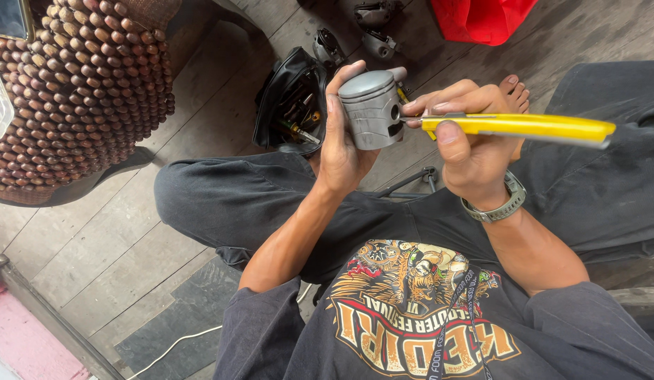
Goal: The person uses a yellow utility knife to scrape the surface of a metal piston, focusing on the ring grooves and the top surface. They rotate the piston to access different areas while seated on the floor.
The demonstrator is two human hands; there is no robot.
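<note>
While I sit cross-legged on the wooden floor [94, 239], my left hand [344, 144] is wrapped around a grey metal piston [372, 109], fingers curled behind it and thumb along its near side, so the hand is closed firmly on the part. I hold it up in front of me, above my lap, with its flat crown tilted up and to the left. My right hand [467, 144] is clenched around a yellow-handled tool [517, 127], whose long handle runs out to the right; its working tip is at the round pin hole in the piston's side, though I cannot tell whether it goes in or only touches the rim. A metal-banded watch [499, 204] sits on my right wrist.

The piston is a dull silver cylinder with ring grooves round its upper part and a dark bore in its skirt. Beyond it, on the floor, lies an open black pouch [291, 98] with small tools inside, and farther off some dark metal parts [362, 32] near a red cloth [481, 17]. A wooden-bead seat cover [80, 91] is at my left.
</note>
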